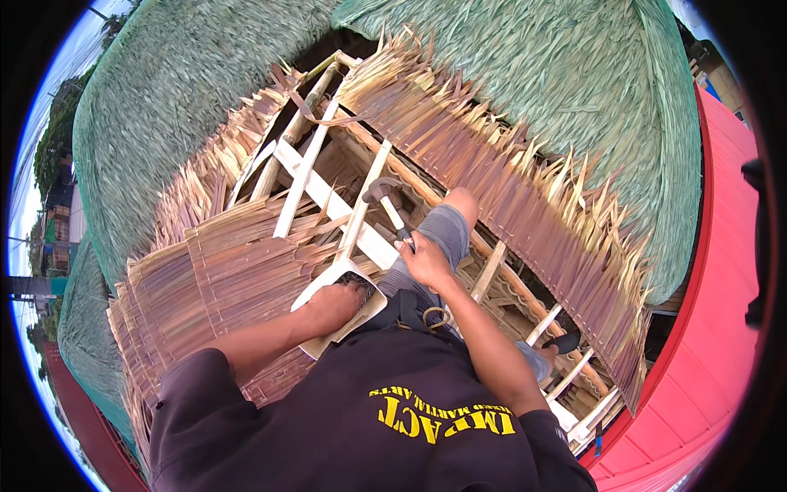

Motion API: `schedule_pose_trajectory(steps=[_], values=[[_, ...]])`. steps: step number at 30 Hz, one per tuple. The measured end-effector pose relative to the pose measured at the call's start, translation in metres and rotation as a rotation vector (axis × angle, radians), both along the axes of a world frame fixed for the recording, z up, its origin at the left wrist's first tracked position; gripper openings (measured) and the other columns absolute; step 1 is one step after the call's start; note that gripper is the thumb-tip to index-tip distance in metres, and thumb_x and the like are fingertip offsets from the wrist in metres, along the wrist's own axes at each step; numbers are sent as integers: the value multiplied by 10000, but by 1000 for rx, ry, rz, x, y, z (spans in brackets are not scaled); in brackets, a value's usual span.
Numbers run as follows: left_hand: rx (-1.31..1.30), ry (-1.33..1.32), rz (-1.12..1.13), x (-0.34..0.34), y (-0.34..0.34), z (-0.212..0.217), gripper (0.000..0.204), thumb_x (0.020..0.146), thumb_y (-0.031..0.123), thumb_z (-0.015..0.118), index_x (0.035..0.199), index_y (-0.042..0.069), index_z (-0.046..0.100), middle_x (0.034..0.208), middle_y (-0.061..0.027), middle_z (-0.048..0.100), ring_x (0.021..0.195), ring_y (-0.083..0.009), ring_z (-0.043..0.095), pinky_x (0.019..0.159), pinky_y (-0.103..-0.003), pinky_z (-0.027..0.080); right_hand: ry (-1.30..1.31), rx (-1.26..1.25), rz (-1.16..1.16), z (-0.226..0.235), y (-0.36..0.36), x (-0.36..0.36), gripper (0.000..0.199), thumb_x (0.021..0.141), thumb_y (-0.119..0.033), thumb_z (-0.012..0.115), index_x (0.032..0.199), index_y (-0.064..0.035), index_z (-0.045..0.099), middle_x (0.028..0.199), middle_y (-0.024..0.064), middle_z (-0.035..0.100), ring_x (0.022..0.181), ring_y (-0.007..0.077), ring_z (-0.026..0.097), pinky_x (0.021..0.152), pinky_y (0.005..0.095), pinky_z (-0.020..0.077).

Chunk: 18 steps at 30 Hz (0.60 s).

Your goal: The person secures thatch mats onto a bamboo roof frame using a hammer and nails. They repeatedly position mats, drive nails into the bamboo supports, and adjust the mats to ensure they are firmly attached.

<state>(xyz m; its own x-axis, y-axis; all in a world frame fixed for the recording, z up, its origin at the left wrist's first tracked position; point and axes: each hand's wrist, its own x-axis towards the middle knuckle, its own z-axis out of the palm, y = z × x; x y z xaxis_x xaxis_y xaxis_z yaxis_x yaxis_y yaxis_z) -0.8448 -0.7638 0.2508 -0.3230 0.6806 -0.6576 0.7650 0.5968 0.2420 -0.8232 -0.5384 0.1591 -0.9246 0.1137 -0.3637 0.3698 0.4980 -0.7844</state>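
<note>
My left hand reaches into a white cut-open plastic container that sits by my waist. Its fingers are down among small dark pieces that look like nails, so their tips are hidden. In my right hand is a claw hammer, gripped by its dark lower handle. The hammer's head points away from me, over the pale wooden battens. To the left of the container lies a brown palm-leaf thatch panel.
Another thatch panel runs diagonally on the right, along a bamboo pole. Gaps open between the battens of the roof frame. Green netting covers thatch at the back. A red metal roof lies to the right.
</note>
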Motion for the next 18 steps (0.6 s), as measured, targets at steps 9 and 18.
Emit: schedule_pose_trajectory(steps=[9, 18], values=[[73, 67, 98, 17, -10, -38, 270, 927, 99, 521, 1175, 18, 589, 1147, -187, 621, 938, -342, 716, 771, -447, 596, 8, -57, -79, -14, 1, 0, 391, 1001, -360, 576, 1087, 22, 590, 983, 274, 678, 960, 464, 647, 836, 499, 487], [630, -31, 523, -1, 16, 3, 158, 969, 116, 603, 1055, -16, 621, 937, -150, 687, 799, -270, 717, 716, -396, 568, 77, -149, -134, -4, 1, -2, 350, 1011, -339, 604, 1049, 9, 604, 785, 161, 646, 699, 288, 652, 644, 424, 496]])
